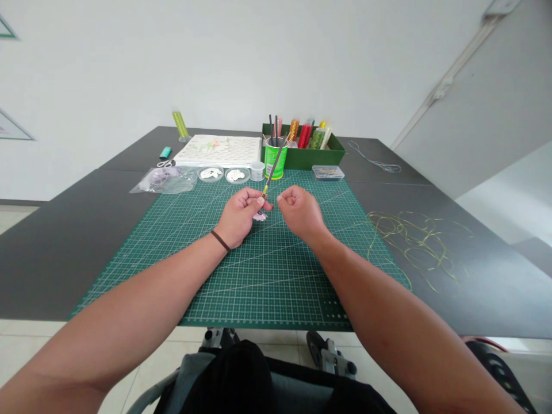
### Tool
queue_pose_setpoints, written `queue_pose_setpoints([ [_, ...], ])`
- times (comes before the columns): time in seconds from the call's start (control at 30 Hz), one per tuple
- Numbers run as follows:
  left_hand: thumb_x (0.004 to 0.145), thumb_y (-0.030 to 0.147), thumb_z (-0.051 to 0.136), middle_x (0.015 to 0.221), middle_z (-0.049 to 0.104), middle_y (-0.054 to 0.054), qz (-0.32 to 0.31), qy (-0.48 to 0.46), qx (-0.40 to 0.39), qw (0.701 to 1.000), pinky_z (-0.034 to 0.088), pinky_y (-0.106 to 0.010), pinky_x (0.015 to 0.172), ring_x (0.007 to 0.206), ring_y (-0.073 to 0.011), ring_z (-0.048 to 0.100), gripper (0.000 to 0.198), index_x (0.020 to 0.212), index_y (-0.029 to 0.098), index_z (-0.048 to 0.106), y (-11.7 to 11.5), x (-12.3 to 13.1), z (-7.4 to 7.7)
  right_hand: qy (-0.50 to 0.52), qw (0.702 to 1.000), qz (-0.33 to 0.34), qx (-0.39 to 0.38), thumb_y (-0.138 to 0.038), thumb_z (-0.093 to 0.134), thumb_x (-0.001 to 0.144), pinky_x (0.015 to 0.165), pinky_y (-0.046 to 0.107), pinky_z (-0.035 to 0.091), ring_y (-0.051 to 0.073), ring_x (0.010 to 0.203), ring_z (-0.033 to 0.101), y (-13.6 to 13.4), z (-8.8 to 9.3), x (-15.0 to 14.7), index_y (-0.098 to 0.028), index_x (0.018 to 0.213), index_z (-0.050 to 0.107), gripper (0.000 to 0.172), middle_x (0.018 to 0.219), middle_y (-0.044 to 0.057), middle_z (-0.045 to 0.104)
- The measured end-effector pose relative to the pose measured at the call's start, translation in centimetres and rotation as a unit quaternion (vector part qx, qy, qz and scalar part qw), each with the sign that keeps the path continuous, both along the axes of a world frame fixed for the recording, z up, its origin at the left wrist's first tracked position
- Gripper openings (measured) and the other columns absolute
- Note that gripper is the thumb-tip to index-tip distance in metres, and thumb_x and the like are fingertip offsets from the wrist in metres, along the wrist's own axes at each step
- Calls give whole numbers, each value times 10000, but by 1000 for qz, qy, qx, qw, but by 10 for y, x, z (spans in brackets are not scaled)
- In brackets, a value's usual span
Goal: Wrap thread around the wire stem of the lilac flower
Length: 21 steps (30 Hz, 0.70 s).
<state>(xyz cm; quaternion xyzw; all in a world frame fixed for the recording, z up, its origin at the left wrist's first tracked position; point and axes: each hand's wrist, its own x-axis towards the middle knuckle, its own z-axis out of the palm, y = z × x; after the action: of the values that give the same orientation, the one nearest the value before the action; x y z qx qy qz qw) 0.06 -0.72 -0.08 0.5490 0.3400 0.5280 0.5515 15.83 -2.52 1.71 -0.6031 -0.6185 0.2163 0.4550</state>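
Note:
My left hand (240,217) is closed around a thin dark stick (275,167), pinched between thumb and fingers. The stick slants up and away to the right, and a yellow-green wrapping (265,188) shows on it just above my thumb. A small whitish-purple piece (260,216) peeks out below the same hand; whether it joins the stick is hidden. To the right, a short gap away, my right hand (302,214) is curled with thumb and forefinger pressed together. What it pinches, if anything, is too small to make out. Both hands are over the green cutting mat (259,282).
Loose yellow-green thread (409,244) lies tangled at the right. Behind the hands stand a green can (269,158), a box (310,160) of thread spools, a clear case (328,172), a lidded tub (257,171), two dishes (237,175) of white pieces, a white board (219,150) and a plastic bag (168,179).

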Motion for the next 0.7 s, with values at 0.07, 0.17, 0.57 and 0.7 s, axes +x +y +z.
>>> queue_pose_setpoints([
  [0.07,803,294,726,740,742,-18,-10,-11,-5,1000,461,-258,666,658,-124,643,192,892,158,624,0,0,0,3,1000,4,-5,-229,571,844,564,295,319,119,538,408,0,0,0,-223,701,518,153,566,-63,462],
  [0.17,780,318,761,761,752,-26,-35,-38,-21,998,466,-258,685,684,-126,654,245,920,150,649,0,0,-1,9,1000,6,-8,-239,574,843,560,296,318,122,539,412,0,-1,0,-223,703,521,150,572,-61,473],
  [0.57,697,320,860,842,786,-72,-148,-126,-88,977,516,-304,792,819,-185,731,356,967,142,713,-2,-3,5,66,996,60,25,-299,578,858,523,279,294,112,507,390,1,-10,4,-221,759,541,132,558,-64,477],
  [0.7,706,323,855,915,794,-104,-146,-117,-93,978,527,-314,784,885,-213,745,338,946,142,700,-2,-5,6,93,992,90,11,-291,576,855,505,271,266,105,488,364,0,-11,4,-227,756,528,128,540,-75,441],
])
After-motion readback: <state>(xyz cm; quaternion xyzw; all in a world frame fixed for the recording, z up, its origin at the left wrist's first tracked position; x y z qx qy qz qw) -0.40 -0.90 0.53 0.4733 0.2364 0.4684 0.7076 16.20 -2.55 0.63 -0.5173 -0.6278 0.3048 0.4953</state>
